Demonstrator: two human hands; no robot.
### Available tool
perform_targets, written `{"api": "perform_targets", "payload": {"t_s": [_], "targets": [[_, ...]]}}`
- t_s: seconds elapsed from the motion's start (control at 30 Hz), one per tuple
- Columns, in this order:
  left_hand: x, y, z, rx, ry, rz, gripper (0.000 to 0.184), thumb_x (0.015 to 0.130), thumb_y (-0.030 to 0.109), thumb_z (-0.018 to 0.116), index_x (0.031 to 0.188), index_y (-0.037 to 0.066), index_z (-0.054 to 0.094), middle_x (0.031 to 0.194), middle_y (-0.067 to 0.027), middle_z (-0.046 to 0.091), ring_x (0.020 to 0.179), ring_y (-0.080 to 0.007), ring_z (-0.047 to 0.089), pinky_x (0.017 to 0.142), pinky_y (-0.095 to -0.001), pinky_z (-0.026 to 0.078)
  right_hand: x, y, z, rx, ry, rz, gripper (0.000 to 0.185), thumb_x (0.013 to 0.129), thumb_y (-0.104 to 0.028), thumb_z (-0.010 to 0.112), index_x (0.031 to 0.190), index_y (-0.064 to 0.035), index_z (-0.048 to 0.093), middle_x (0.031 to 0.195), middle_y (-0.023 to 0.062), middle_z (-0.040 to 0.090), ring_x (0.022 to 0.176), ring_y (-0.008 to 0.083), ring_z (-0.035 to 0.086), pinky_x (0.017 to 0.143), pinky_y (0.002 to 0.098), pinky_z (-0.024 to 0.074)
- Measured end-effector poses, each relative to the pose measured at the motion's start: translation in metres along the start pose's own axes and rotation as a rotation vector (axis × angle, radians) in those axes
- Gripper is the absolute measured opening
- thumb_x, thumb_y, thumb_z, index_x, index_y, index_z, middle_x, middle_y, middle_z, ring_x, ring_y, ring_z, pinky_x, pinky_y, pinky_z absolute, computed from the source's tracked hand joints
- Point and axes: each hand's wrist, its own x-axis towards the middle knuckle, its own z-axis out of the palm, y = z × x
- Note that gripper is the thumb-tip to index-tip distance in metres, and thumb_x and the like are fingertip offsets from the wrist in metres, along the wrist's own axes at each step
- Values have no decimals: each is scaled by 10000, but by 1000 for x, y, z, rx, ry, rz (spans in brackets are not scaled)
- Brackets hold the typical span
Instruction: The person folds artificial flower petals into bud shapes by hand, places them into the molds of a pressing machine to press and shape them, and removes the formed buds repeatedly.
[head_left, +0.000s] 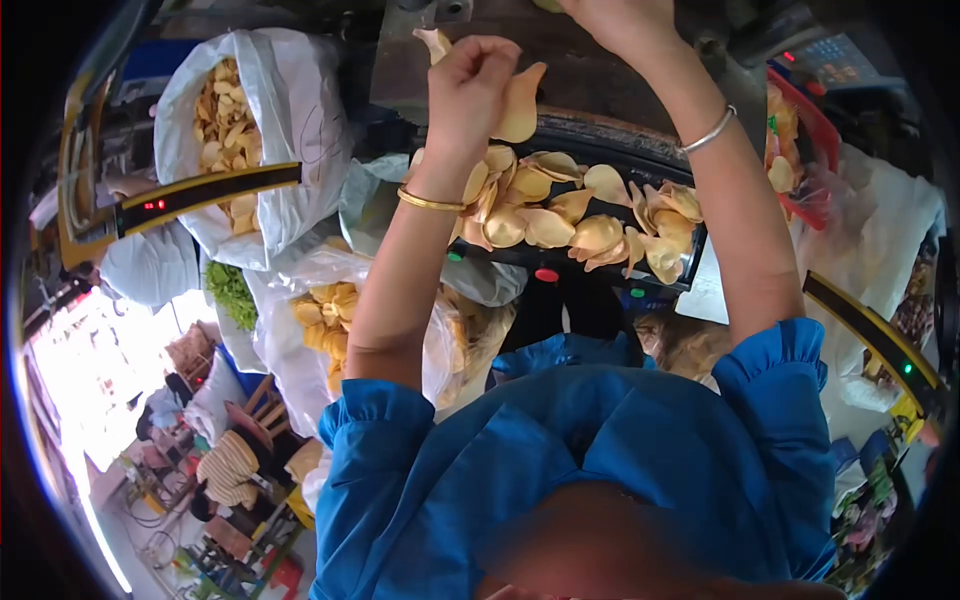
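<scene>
My left hand (470, 85), with a gold bangle at the wrist, is closed in a pinch at the front of a dark metal work surface. Its fingers meet a cream-yellow artificial petal (519, 105) on the right side. Another petal tip (434, 44) sticks out to the left of the fingers. My right hand (628, 25), below a silver bangle, reaches to the top edge of the view. Its fingers are mostly cut off, close to a yellowish piece (548, 4). Below both hands, a dark tray (690, 262) holds many loose petals (545, 228).
A white sack (300, 110) of similar pieces stands at left, above a clear bag of yellow petals (328, 318). Striped guard posts (215, 195) flank me. Coloured buttons (546, 275) line the front edge. A red basket (815, 120) is at right. A person in stripes (228, 468) sits lower left.
</scene>
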Motion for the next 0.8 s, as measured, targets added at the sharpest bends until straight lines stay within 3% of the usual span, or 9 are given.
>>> {"api": "perform_targets", "payload": {"t_s": [0.03, 0.1, 0.17, 0.2, 0.27, 0.43, 0.53, 0.6, 0.8], "targets": [[-6, 0, -1, 21, 17, 12, 97, 862, 65, 592, 901, 6, 660, 765, -27, 613, 658, -83, 506, 607, -190, 419, -5, -2, -2, 0, -5, -25, 46, 765, -89, 628, 793, -73, 661, 701, 61, 625, 628, 271, 566, 665, 347, 458], [-17, -1, -6, 68, 55, 29, 74, 854, 52, 598, 877, 15, 658, 723, -16, 598, 627, -70, 480, 564, -184, 401, -20, 6, 1, 407, 81, 50, 58, 819, -83, 613, 818, -45, 657, 707, 67, 635, 570, 241, 547, 578, 322, 442], [-25, -2, -5, 71, 115, 119, 69, 856, 46, 601, 882, 15, 656, 727, -13, 596, 625, -71, 479, 564, -186, 401, -59, 2, 0, 804, 47, 22, 214, 848, -173, 709, 977, -4, 684, 816, 33, 667, 653, 74, 549, 577, 173, 447], [-30, -3, 1, 84, 133, 198, 64, 858, 41, 603, 887, 15, 654, 732, -11, 593, 623, -72, 478, 563, -188, 401, -69, -6, 7, 800, 46, 22, 214, 848, -173, 709, 977, -4, 684, 816, 33, 667, 653, 74, 549, 577, 173, 447], [-30, -3, 16, 85, 145, 374, 57, 862, 30, 609, 898, 14, 649, 740, -6, 588, 620, -73, 476, 562, -192, 401, -81, -14, 13, 1628, -392, 414, 174, 847, -169, 703, 946, -27, 693, 766, 27, 633, 592, 86, 524, 493, 192, 416], [-32, -16, 17, 169, 191, 482, 55, 866, 24, 615, 915, 16, 641, 756, -3, 584, 618, -77, 475, 569, -193, 402, -92, -7, 24, 1685, -456, 356, 184, 830, -141, 718, 958, -18, 670, 759, 24, 616, 597, 77, 533, 517, 178, 431], [-31, -12, 11, 80, 155, 396, 72, 862, 37, 632, 923, 6, 655, 760, -5, 601, 624, -73, 483, 581, -186, 403, -97, -9, 22, 1722, -408, 425, 207, 836, -102, 700, 1012, -8, 647, 789, 31, 619, 620, 88, 537, 552, 192, 444], [-37, 0, 10, 221, -27, 92, 100, 856, 45, 650, 942, 0, 674, 775, -5, 624, 637, -61, 491, 588, -174, 399, -96, 2, 16, 1721, -392, 472, 241, 842, -64, 683, 1067, 2, 624, 820, 38, 621, 644, 99, 540, 586, 206, 457], [-42, 2, -1, -12, -264, -163, 121, 854, 53, 656, 951, -14, 683, 787, -10, 640, 652, -51, 500, 594, -167, 406, -105, 12, 30, 1879, -450, 542, 217, 843, -29, 666, 1054, 1, 627, 828, 46, 629, 661, 112, 557, 615, 215, 478]]}}
